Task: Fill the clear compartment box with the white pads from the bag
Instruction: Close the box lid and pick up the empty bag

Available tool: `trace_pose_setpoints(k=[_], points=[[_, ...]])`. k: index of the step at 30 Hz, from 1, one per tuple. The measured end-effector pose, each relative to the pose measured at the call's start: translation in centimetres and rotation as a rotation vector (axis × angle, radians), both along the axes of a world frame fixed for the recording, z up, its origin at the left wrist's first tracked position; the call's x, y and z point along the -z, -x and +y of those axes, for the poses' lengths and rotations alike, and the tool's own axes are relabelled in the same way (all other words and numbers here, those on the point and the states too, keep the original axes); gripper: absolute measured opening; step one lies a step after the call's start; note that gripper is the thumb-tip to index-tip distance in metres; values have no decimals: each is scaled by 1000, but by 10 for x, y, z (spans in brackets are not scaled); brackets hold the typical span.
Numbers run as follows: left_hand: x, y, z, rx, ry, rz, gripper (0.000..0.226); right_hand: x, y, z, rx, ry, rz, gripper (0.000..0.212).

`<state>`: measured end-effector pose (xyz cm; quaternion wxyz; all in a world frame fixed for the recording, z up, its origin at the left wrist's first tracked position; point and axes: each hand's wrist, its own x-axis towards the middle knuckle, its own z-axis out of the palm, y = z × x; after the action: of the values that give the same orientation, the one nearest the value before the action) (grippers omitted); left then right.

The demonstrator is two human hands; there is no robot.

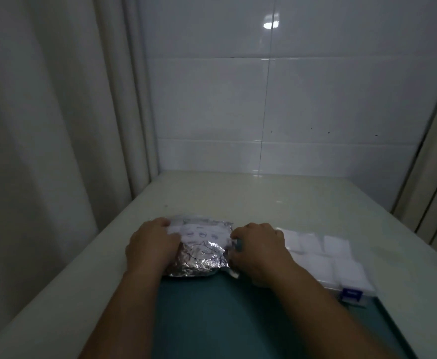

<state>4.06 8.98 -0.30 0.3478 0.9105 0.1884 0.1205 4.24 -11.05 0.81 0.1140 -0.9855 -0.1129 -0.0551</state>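
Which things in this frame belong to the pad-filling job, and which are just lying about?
Job:
- silver bag, gripped by the left hand and right hand
- clear compartment box
- white pads in the box

Lying about:
- teal mat
- table
- curtain
- tiled wall

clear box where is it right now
In the head view, the box lies on the table, just right of the right hand and bag.

bag [199, 252] print: blurred | box [365, 286] left edge: behind right hand [259, 251]
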Motion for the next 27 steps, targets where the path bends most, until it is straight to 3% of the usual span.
trace_pose_setpoints(k=[3, 6, 12, 18, 21, 27], points=[[2, -1, -10, 80, -356, 38, 42, 7, 2, 4, -56, 35, -93, 36], [0, -4, -14, 221, -541, 17, 42, 12, 8, 8, -188, 64, -104, 37], [28, -10, -9, 423, -561, 361, 59, 19, 13, 9, -191, 289, 26, 40], [21, -8, -14, 325, -642, 182, 47, 15, 17, 8, -186, 267, 14, 38], [11, -6, -23, 315, -561, 94, 37, 14, 17, 8, -186, 270, 44, 40], [16, 0, -29, 443, -587, 231, 40, 1, 17, -2, -153, 54, -43, 36]])
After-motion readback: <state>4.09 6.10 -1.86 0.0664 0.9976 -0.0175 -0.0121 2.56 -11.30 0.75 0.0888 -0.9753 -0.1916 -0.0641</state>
